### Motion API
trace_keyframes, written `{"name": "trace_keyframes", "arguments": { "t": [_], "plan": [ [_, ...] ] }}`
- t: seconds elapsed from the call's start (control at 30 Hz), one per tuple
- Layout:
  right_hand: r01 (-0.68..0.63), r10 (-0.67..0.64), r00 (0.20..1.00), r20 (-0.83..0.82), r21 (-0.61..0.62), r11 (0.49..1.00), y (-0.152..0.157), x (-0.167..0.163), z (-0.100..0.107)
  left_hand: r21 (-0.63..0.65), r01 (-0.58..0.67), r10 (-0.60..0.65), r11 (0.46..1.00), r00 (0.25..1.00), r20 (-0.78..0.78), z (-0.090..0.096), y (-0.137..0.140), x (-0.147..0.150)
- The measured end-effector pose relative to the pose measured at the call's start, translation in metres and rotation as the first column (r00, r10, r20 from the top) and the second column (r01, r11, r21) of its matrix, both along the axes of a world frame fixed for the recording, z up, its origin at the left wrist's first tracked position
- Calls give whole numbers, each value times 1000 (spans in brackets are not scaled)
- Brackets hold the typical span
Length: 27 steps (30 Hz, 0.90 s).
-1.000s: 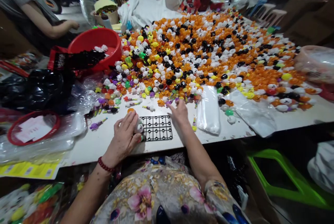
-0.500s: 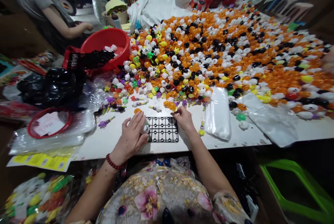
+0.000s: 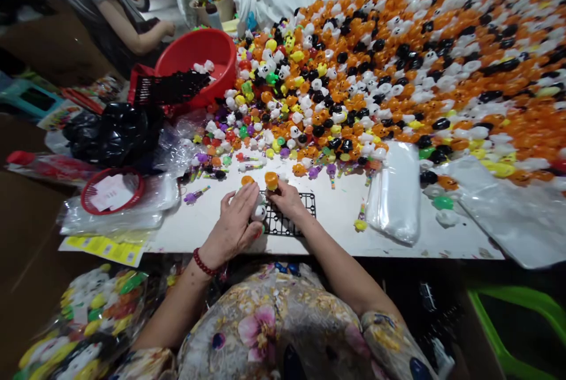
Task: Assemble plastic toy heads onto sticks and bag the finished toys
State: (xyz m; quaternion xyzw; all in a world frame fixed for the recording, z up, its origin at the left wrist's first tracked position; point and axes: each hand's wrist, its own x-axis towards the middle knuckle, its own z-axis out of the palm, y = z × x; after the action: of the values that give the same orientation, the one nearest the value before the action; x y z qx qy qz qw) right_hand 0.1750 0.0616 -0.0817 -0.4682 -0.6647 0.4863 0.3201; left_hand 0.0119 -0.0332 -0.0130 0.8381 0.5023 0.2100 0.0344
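A black plastic grid (image 3: pixel 305 206) lies on the white table in front of me. My left hand (image 3: pixel 239 220) is curled over its left end, cupped around small plastic toys. A white toy with black face marks (image 3: pixel 259 212) shows beside the thumb, and an orange toy (image 3: pixel 247 180) pokes out past the fingertips. Between the thumb and fingers of my right hand (image 3: pixel 288 202) is an orange toy head (image 3: pixel 271 180), held just above the grid's far edge. What lies under my left palm is hidden.
A large heap of orange, white and black toys (image 3: pixel 375 67) covers the back and right. A red tub (image 3: pixel 230 67) and a red basket (image 3: pixel 140 191) stand left. Clear plastic bags (image 3: pixel 393 197) lie right. A person (image 3: pixel 128 26) is at the back left.
My right hand has moved left over the grid and now holds an orange toy head up. My left hand stays at the grid's left end. The view has shifted.
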Motion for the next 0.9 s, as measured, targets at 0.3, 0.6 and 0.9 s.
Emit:
{"name": "trace_keyframes", "arguments": {
  "t": [0.3,0.6,0.9],
  "plan": [
    [-61,20,947,321,119,991,1,-11,-1,-12,18,-17,1000,999,29,0,1,-2],
    [-188,121,880,458,104,977,3,-8,16,-13,11,-11,1000,1000,16,0,1,-1],
    [-281,194,884,425,152,948,1,-10,9,41,23,-23,999,1000,-4,-4,2,-1]
  ]
}}
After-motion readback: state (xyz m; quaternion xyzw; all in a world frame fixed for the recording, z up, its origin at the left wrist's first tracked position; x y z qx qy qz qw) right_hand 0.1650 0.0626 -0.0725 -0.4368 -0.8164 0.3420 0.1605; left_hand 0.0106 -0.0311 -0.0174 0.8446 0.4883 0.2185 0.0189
